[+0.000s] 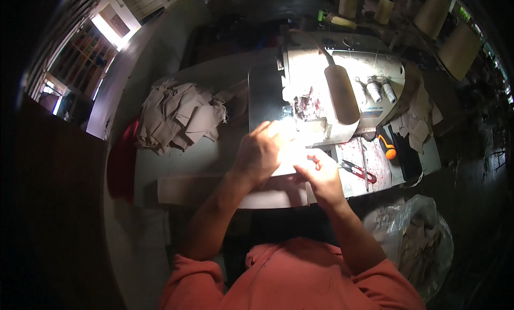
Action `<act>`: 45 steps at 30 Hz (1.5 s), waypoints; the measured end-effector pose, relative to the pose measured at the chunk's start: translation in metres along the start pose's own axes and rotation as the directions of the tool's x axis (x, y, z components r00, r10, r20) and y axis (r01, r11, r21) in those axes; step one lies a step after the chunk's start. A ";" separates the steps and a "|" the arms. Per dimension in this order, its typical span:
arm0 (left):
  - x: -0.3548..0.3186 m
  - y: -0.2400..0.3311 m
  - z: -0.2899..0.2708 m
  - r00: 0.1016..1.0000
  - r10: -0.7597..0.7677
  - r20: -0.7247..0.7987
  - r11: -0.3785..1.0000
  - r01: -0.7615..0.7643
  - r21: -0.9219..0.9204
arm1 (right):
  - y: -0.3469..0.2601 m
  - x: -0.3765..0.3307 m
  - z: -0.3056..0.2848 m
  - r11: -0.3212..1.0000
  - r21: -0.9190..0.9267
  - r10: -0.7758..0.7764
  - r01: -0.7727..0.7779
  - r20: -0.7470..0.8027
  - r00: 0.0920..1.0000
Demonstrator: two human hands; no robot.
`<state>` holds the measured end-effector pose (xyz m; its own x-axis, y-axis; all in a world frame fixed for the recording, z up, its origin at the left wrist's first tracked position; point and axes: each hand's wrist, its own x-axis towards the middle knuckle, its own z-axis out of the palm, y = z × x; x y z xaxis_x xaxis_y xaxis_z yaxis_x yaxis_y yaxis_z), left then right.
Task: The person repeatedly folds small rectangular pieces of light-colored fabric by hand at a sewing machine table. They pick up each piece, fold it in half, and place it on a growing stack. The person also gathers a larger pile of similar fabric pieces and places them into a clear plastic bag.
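Note:
Just in front of a lit sewing machine (369,114), both my hands are close together under strong glare. My left hand (261,152) is closed, its fingers bent down on what looks like a pale cloth piece (289,161), washed out by the light. My right hand (323,176) pinches at the right side of that same bright piece, thumb and fingers curled. The glare hides the fingertips and the cloth's edges. The machine's needle area (308,107) lies just beyond my hands.
A heap of beige cloth pieces (182,114) lies left on the table. Red-handled thread snips (360,172) and an orange-and-black item (387,148) lie right of my hands. A clear plastic bag (428,246) of scraps stands lower right; thread cones (459,50) stand at the back right.

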<state>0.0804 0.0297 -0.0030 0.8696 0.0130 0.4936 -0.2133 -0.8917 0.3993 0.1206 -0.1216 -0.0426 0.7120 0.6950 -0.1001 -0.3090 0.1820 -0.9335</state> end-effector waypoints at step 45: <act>-0.059 0.021 0.044 0.946 -0.317 0.063 0.943 0.322 -0.080 | 0.007 -0.057 -0.029 0.984 -0.177 -0.053 0.038 -0.077 0.996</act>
<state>0.0441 -0.0096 -0.0578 0.9185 0.2667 0.2919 0.0426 -0.8007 0.5976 0.0961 -0.1807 -0.0538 0.7739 0.6286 -0.0772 -0.1652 0.0827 -0.9828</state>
